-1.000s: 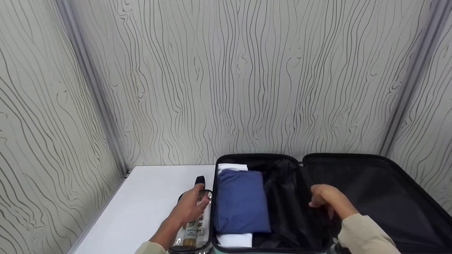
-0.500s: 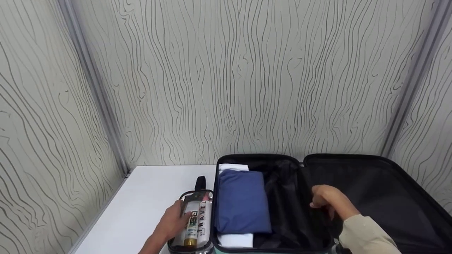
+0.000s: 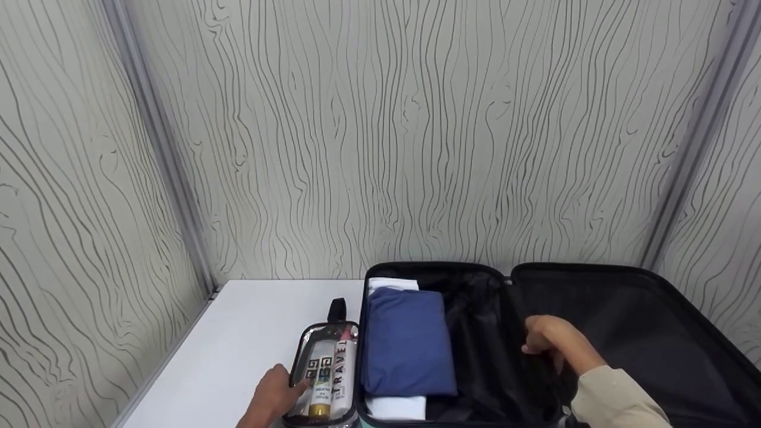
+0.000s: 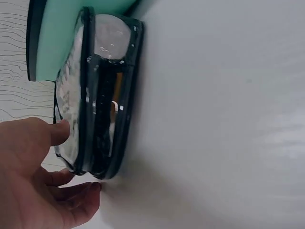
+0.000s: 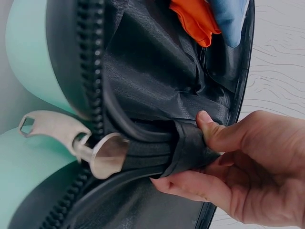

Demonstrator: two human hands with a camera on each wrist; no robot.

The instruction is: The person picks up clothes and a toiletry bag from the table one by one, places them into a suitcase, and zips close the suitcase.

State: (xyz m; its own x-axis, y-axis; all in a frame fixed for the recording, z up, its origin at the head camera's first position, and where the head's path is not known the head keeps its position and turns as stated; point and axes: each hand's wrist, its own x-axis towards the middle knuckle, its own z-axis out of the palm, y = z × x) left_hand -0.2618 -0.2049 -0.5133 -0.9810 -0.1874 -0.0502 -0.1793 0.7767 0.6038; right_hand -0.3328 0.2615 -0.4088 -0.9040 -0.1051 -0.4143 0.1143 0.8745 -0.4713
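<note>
A clear, black-trimmed toiletry pouch (image 3: 302,356) lies on the table against the open suitcase's left side. Through its top show a tube with a gold cap and a pink-topped white bottle marked TRAVEL. My left hand (image 3: 273,393) is at the pouch's left edge; in the left wrist view its thumb (image 4: 60,132) overlaps the clear panel while the loosely bent fingers sit around the near corner. My right hand (image 3: 550,339) is at the suitcase's middle fold. In the right wrist view its thumb and fingers pinch the black fabric lining (image 5: 183,143).
The left half of the mint-green suitcase (image 3: 496,380) holds a folded blue garment (image 3: 407,345) over white cloth (image 3: 397,408). Its black right half (image 3: 648,339) lies open. A metal fitting (image 5: 57,129) is at the fold, with orange cloth (image 5: 196,21) beyond. A patterned wall (image 3: 380,131) stands behind the white table (image 3: 220,351).
My left hand has drawn back from the far end of the pouch to its near left edge, uncovering the pouch top. The right hand has stayed at the fold.
</note>
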